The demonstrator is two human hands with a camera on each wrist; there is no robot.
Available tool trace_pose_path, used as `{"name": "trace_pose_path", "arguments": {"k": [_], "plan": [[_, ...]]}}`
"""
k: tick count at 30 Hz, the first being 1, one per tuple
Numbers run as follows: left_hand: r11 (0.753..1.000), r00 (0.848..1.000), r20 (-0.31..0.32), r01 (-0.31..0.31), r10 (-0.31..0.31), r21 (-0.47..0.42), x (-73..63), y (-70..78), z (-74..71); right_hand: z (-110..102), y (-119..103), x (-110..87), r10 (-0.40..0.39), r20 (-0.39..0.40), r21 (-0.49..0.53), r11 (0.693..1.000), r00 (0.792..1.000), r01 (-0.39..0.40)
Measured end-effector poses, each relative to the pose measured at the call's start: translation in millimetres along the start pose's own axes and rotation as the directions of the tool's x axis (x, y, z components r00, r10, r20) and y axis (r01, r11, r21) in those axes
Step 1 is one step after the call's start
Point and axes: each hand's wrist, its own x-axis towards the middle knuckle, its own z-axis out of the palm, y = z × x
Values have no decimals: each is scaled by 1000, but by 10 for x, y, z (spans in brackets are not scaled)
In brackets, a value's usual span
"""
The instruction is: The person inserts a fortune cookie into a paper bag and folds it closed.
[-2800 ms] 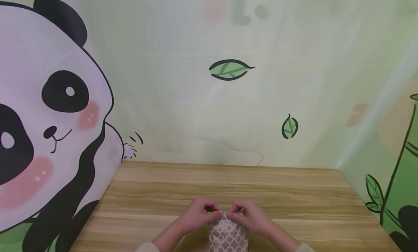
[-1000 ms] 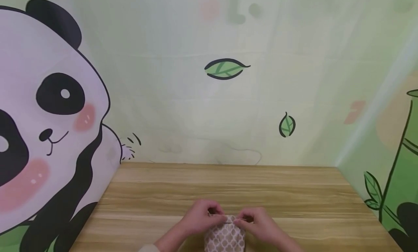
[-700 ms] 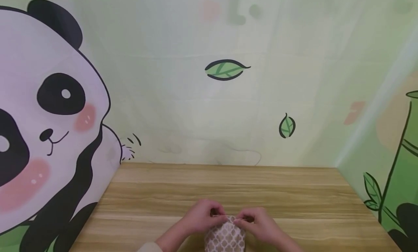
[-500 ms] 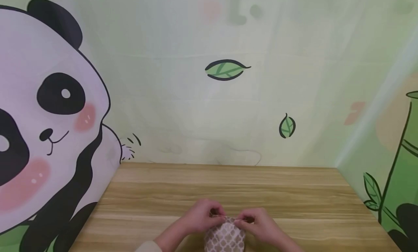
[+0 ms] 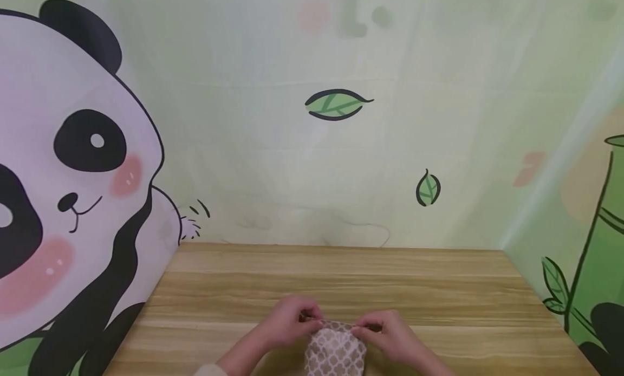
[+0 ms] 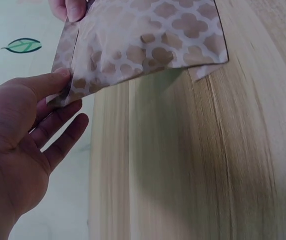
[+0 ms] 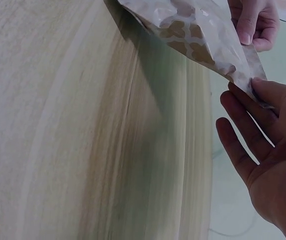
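Note:
A flat bag (image 5: 335, 353) of thin, slightly shiny material, brown with a white lattice print, hangs between both hands. In the head view its lower end runs out of frame. My left hand (image 5: 291, 323) pinches one corner of the top strip between thumb and fingers. At the other corner my right hand (image 5: 387, 332) pinches the same strip. The left wrist view shows a crease line along the strip of the bag (image 6: 147, 40), with the left hand's remaining fingers spread loosely below it. Seen from the right wrist, the bag (image 7: 192, 37) bulges a little and casts a shadow.
Beneath the hands lies a wooden table (image 5: 219, 289) with its far edge against a printed cloth backdrop (image 5: 273, 164). The backdrop carries a cartoon panda (image 5: 97, 202) on the left and green bamboo (image 5: 595, 246) on the right.
My left hand has slid left along the bag's top, widening the gap between the hands and baring more of the strip. Both hands were closer together before; the right has barely moved since one second ago.

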Motion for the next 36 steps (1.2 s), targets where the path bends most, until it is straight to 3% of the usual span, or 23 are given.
{"name": "trace_pose_path", "arguments": {"k": [6, 12, 17, 23, 32, 36], "plan": [[1000, 1000, -29, -6, 7, 24, -19, -53, 5, -24, 26, 11, 58, 8, -6, 998, 998, -58], [999, 999, -27, 35, -34, 33, -9, -126, 54, -41, 90, -2, 55, 34, -8, 998, 998, -55], [988, 1000, 2, 16, -16, 154, -4, -188, 109, -52, 168, -22, 2, 68, -97, 995, 998, 5], [907, 996, 6, -83, 89, 412, -3, -163, 160, -56, 231, -7, -88, 35, -348, 933, 995, 95], [820, 992, 13, -110, 124, 562, 16, -221, 208, 21, 267, 41, -137, 13, -623, 774, 990, 115], [789, 989, 24, -130, 145, 601, 26, -240, 220, 38, 272, 53, -114, -5, -627, 774, 993, 86]]}}
